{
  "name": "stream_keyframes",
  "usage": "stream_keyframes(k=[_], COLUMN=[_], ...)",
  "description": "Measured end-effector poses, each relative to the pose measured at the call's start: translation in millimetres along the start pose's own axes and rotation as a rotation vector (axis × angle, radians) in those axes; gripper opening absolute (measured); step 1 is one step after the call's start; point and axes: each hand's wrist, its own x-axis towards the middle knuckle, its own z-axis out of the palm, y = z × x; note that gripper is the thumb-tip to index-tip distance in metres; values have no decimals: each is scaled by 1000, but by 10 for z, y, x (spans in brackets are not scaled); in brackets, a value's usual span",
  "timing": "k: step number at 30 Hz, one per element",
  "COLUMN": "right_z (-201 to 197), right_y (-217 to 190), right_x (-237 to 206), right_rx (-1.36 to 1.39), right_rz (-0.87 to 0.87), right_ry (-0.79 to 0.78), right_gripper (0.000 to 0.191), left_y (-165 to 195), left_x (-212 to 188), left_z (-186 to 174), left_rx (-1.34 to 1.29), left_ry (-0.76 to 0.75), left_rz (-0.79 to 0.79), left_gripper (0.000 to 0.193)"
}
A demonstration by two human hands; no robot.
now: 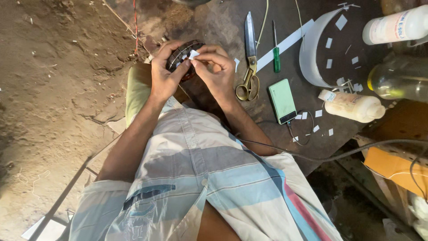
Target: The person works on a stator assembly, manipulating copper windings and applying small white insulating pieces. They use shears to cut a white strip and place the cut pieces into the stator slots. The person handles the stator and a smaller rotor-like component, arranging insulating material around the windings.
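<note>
Striped shirt (foreground); hands beside scissors, phone.

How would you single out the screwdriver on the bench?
Start at the dark worktable right of the person's hands. Between the brass-handled scissors and the long white paper strip lies the screwdriver, pointing away from the person. Its green handle and thin shaft set it apart.

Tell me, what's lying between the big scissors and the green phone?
Nothing lies there. In the head view, only a bare strip of dark table separates the scissors from the green phone; the green-handled screwdriver lies higher up.
</note>
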Motion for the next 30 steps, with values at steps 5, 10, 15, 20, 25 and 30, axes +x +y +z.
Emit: stream_keyframes(k=[5, 10, 15, 20, 25, 30], right_z=[150, 273, 282, 265, 154, -180], right_y=[-53, -81, -79, -34, -51, -142], right_x=[116, 118, 124, 181, 222, 125], right_rx=[-150, -173, -389, -400, -509, -426], right_rz=[-89, -104, -196, -163, -207, -77], right_ry=[81, 183, 220, 290, 157, -39], right_gripper=[8, 7, 6, 8, 7, 13], left_y=[31, 25, -33, -109, -139, -119], left_x=[23, 55, 29, 53, 102, 89], left_z=[-4, 15, 22, 56, 80, 92], left_rx=[11, 20, 1, 29, 78, 222], left_ry=[2, -1, -7, -20, 6, 79], left_rz=[21, 53, 18, 80, 62, 149], left_gripper=[35, 36, 35, 37, 32, 21])
